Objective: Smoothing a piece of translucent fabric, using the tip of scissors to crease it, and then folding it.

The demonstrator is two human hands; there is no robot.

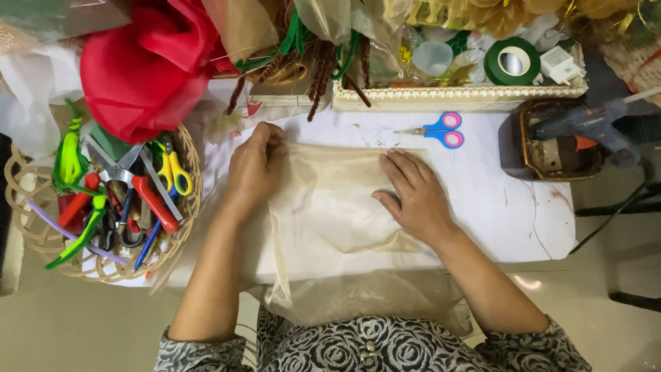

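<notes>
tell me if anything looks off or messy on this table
The sheer beige fabric under both hands hangs over the table's near edge. Small scraps lie near the pink-and-blue scissors.

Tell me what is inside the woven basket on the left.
The woven basket holds yellow-handled scissors, red-handled pliers, green pipe cleaners and pens. Whatever lies underneath that pile is covered.
</notes>
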